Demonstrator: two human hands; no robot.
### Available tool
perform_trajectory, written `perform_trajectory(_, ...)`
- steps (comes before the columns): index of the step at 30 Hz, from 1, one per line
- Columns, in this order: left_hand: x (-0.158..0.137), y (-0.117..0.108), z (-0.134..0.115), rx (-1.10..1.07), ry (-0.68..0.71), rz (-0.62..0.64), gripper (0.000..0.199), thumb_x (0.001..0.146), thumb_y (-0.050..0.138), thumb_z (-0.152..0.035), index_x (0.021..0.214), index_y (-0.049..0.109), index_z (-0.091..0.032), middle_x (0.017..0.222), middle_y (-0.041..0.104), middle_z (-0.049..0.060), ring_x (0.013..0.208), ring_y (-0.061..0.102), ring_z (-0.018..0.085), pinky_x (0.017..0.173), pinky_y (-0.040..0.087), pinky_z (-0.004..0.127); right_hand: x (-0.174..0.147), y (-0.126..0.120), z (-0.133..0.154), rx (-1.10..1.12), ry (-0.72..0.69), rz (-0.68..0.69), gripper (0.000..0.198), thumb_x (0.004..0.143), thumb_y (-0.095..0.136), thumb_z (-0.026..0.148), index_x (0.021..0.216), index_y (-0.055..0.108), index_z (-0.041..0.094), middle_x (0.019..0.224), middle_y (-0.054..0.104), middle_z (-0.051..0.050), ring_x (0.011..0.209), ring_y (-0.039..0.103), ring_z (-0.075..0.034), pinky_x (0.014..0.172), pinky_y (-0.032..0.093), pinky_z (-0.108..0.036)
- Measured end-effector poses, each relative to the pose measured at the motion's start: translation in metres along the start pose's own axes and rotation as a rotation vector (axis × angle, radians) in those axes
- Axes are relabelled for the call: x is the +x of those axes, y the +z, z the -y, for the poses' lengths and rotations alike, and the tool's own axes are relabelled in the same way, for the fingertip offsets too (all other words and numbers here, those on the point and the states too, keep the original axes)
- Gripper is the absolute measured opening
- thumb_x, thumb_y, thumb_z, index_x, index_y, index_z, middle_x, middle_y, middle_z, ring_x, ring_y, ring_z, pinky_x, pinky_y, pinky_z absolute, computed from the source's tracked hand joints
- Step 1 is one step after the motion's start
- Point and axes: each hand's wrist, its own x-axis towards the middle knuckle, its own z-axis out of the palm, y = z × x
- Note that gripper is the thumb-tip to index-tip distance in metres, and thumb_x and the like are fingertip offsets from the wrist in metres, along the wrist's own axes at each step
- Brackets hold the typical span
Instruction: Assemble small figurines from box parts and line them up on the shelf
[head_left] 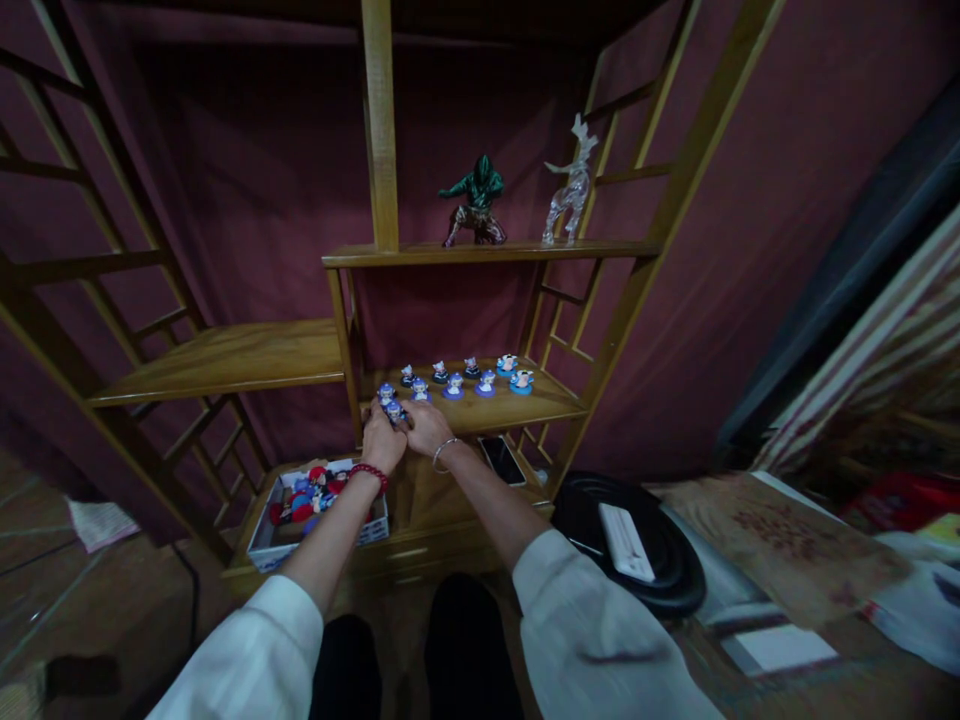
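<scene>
At the left front edge of a small wooden shelf point(555, 400), both hands meet around a small purple-and-white figurine point(394, 411). My left hand point(381, 442) is closed on its left side, and my right hand point(429, 432) pinches it from the right. Another purple figurine point(385, 392) stands right behind it. Further purple figurines point(454, 385) run along the front of the shelf, with small dark-based ones point(440, 371) behind. Two blue-based figurines point(521, 381) stand at the right end. The undersides of the fingers are hidden.
A cardboard box point(266, 545) of red and blue figurines sits lower left, beside a phone point(502, 460) on the lower shelf. Above stand a green crouching statue point(477, 200) and a clear deer figure point(570, 190). A round black object point(675, 575) carries a white box point(625, 541) at right.
</scene>
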Motion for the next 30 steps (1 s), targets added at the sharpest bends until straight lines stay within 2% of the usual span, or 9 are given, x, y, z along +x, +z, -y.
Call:
perform_trajectory(5, 0.003, 0.000, 0.003, 0.092, 0.015, 0.017, 0.055, 0.066, 0.054, -0.008, 0.118, 0.041, -0.014, 0.104, 0.059, 0.017, 0.100, 0.056, 0.027, 0.085, 0.038, 0.033, 0.000, 0.001, 0.000, -0.003, 0.019, -0.001, 0.016, 0.080, 0.047, 0.024, 0.091, 0.057, 0.017, 0.089, 0.062, -0.008, 0.085, 0.054, -0.019, 0.076, 0.040, -0.027)
perform_trajectory(14, 0.004, -0.001, 0.000, 0.087, 0.004, 0.030, 0.045, 0.068, 0.052, -0.011, 0.112, 0.045, -0.015, 0.102, 0.060, 0.015, 0.099, 0.056, 0.027, 0.085, 0.038, 0.034, 0.001, 0.003, -0.001, -0.002, 0.038, 0.012, 0.015, 0.080, 0.046, 0.023, 0.090, 0.056, 0.018, 0.088, 0.062, -0.006, 0.084, 0.053, -0.018, 0.075, 0.040, -0.026)
perform_trajectory(21, 0.006, 0.001, -0.002, 0.103, 0.053, 0.012, 0.038, 0.067, 0.051, -0.008, 0.104, 0.050, -0.012, 0.106, 0.057, 0.017, 0.109, 0.049, 0.026, 0.092, 0.033, 0.033, 0.000, 0.000, 0.000, 0.013, 0.020, 0.019, 0.015, 0.076, 0.047, 0.018, 0.088, 0.057, 0.018, 0.087, 0.063, -0.006, 0.086, 0.053, -0.018, 0.078, 0.039, -0.026)
perform_trajectory(25, 0.013, 0.001, -0.005, 0.098, -0.038, 0.028, 0.041, 0.065, 0.053, -0.008, 0.105, 0.048, -0.012, 0.106, 0.058, 0.017, 0.108, 0.050, 0.026, 0.091, 0.034, 0.032, 0.001, 0.002, -0.003, 0.033, 0.004, 0.015, 0.019, 0.071, 0.050, 0.016, 0.088, 0.057, 0.017, 0.090, 0.063, -0.007, 0.087, 0.053, -0.019, 0.079, 0.040, -0.026)
perform_trajectory(30, 0.021, 0.001, -0.006, 0.247, -0.056, 0.069, 0.045, 0.069, 0.049, -0.010, 0.114, 0.043, -0.009, 0.110, 0.057, 0.017, 0.107, 0.051, 0.024, 0.089, 0.037, 0.029, 0.002, 0.007, -0.008, 0.048, -0.005, 0.021, 0.025, 0.068, 0.051, 0.015, 0.092, 0.057, 0.017, 0.093, 0.063, -0.007, 0.088, 0.054, -0.019, 0.080, 0.042, -0.027)
